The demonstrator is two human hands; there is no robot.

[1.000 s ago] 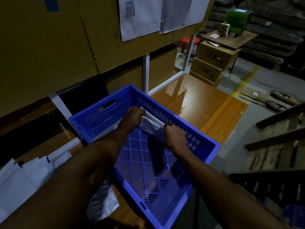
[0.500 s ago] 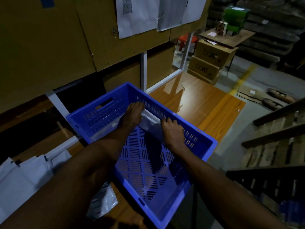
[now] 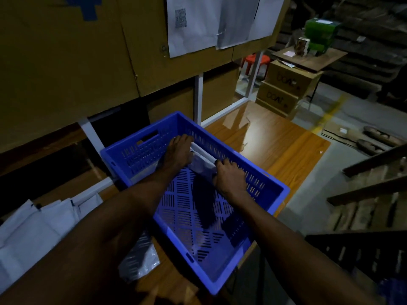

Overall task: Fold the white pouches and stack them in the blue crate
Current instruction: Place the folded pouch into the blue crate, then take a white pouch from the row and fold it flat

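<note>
Dim warehouse bench | blue crate (image 3: pixel 273 194): one folded pouch (image 3: pixel 201 160) at far wall, both hands, left hand (image 3: pixel 179 154) and right hand (image 3: pixel 229 177), apparently pressing it, fingers bent | unfolded pouches (image 3: pixel 37 225) left of crate remain.

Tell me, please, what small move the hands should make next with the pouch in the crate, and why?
Probably let go and draw both hands back. The folded pouch already lies against the far wall of the crate, with the left hand and right hand at its ends, and more pouches wait on the table.
</note>
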